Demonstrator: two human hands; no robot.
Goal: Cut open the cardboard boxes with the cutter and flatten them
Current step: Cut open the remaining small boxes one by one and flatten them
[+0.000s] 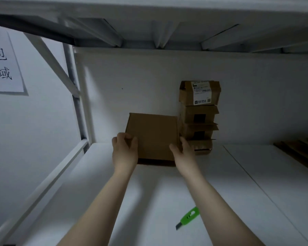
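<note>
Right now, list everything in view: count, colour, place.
cardboard box: one, brown, rear middle of shelf
stacked boxes: about four, brown, right of it, top one labelled
cutter: one, green, shelf front, beside right forearm
sign: one, white, left wall
flat cardboard: count unclear, brown, shelf's right edge
shelf: one, white, under everything
left hand: one, grips the cardboard box's left edge
right hand: one, grips its right edge

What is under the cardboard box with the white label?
Three more cardboard boxes are stacked under the labelled box, down to the shelf. The right hand covers part of the lowest one.
</note>
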